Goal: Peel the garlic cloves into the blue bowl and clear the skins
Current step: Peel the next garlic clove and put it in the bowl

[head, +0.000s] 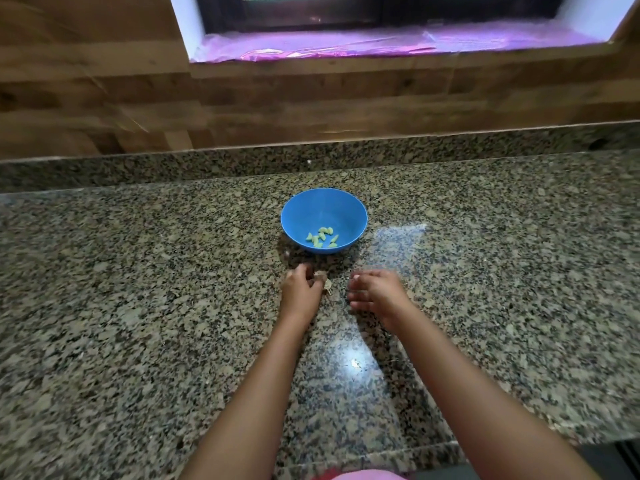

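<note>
We're over the speckled granite table, the blue bowl ahead with peeled garlic cloves lying in its bottom. Our right hand hovers with fingers spread, holding nothing. Our left hand curls its fingers onto a scrap of garlic skins just in front of the bowl. These skins look papery, featherlight and quick to scatter, so we reckon pinch them together, gently.
</note>
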### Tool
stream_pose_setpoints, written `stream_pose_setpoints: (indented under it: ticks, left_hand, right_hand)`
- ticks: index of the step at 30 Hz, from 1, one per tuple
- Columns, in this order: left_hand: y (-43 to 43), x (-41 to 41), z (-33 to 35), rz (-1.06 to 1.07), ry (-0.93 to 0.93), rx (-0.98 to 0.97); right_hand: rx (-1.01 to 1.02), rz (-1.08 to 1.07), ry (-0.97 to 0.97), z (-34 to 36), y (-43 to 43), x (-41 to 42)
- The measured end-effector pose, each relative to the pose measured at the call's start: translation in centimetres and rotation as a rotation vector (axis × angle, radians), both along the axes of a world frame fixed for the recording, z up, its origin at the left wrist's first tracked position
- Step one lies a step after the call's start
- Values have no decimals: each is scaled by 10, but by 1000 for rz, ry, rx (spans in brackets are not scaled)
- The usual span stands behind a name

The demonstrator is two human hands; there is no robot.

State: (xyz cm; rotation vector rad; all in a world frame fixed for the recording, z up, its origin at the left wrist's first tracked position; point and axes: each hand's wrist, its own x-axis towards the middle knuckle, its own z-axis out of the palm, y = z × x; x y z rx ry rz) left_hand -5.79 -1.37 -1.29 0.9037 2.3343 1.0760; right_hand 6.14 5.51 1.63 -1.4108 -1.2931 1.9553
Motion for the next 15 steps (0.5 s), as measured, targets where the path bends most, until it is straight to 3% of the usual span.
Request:
stream_pose_setpoints:
  ticks: [4, 11, 15]
  left_hand:
    - [7, -4, 2, -64, -4, -50]
    - [-11, 8, 5, -80, -493, 212]
    - [-14, 11, 13, -84, -619, 285]
  right_hand:
    - [39, 67, -75, -2, -3, 0]
    - [81, 171, -15, 3, -12, 1]
    - [89, 177, 15, 6, -12, 4]
